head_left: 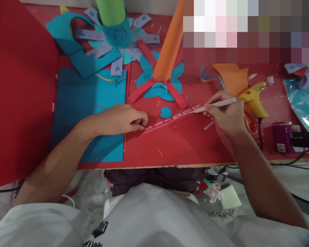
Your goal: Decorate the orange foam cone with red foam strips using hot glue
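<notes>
A narrow red paper strip point(167, 122) lies slantwise on the red table, with white lettering such as "happy" and a wavy white line along it. My left hand point(127, 120), fingers curled in, pins the strip's left end. A white pen point(222, 103) is gripped in my right hand point(228, 113), its tip touching the strip near the right end. Just above the strip sits a small blue paper cutout point(166, 112). Behind it, an orange paper tube point(167, 51) stands on a blue flower-shaped base point(144, 67) with red strips spreading from its foot.
Blue sheets point(92, 92) lie under my left forearm. A green tube in a blue collar point(117, 32) stands behind, among lilac strips. To the right are a yellow glue gun point(256, 99), red-handled scissors point(250, 120) and a purple container point(285, 137). A red board point(20, 85) rises at left.
</notes>
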Available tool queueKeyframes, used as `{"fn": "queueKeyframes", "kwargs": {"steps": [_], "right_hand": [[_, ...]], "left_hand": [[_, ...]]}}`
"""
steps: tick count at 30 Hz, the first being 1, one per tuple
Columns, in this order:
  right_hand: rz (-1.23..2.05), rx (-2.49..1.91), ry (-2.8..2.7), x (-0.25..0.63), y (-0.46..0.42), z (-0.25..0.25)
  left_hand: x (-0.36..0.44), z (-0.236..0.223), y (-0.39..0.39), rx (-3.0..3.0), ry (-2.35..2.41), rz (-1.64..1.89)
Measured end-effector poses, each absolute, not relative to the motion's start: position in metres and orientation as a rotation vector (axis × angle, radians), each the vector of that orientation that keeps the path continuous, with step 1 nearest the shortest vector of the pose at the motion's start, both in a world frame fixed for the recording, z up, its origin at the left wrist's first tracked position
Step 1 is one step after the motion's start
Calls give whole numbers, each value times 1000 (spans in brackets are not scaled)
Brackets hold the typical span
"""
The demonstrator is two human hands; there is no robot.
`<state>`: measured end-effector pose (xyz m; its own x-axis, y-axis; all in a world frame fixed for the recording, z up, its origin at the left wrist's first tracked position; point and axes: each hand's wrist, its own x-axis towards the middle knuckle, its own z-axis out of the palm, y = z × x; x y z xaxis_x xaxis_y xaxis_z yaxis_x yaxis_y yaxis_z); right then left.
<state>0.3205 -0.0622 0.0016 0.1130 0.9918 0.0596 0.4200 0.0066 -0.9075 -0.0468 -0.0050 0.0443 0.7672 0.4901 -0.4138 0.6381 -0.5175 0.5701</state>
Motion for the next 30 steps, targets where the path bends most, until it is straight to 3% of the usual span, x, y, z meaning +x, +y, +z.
{"fn": "queueKeyframes", "kwargs": {"steps": [23, 30], "right_hand": [[807, -1575, -1261, 341, -59, -1], [593, -1557, -1229, 336, -66, 5]], "left_hand": [[-46, 44, -4, 2225, 832, -259], [-47, 44, -5, 2232, 836, -266]]}}
